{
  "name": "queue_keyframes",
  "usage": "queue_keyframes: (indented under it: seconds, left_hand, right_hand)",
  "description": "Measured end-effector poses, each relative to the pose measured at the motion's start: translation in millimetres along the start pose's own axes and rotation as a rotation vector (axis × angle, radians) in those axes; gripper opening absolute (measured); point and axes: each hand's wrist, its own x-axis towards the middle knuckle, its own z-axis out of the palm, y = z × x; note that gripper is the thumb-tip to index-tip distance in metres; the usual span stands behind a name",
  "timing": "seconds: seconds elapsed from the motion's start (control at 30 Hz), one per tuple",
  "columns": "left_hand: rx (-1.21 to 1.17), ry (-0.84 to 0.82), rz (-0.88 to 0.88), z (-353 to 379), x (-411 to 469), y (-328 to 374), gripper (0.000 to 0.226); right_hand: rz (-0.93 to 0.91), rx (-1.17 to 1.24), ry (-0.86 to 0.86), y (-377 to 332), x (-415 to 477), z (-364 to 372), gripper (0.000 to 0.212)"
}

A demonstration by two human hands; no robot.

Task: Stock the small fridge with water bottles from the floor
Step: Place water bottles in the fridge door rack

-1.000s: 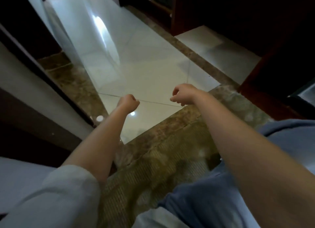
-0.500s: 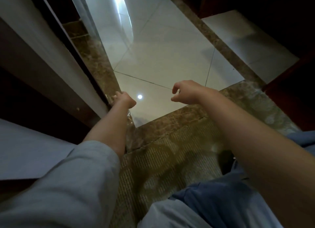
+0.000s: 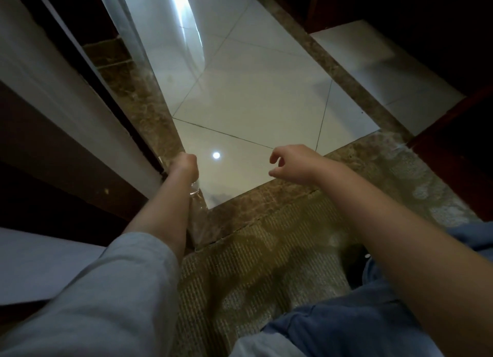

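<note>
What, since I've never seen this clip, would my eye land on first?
Two bare arms reach out over a glossy tiled floor. The left hand, beside a white panel at left, seems to grip a clear bottle; the right hand hangs loosely curled and empty. A bright light spot glints on the tile between them.
</note>
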Motion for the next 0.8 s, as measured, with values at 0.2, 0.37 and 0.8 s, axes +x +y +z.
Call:
queue_keyframes:
  seconds: [0.2, 0.37, 0.8]
  left_hand:
    - [-0.048, -0.026, 0.103, -34, -11, 25, 0.030]
    - [-0.162, 0.037, 0.302, -77, -23, 71, 0.031]
    - [-0.437, 0.312, 0.953, -203, -106, 269, 0.017]
  right_hand:
    - [0.019, 0.017, 0.033, 13, -6, -12, 0.039]
    - [0.053, 0.033, 0.067, 32, -24, -27, 0.044]
    - [0.230, 0.194, 0.279, 149, -110, -119, 0.067]
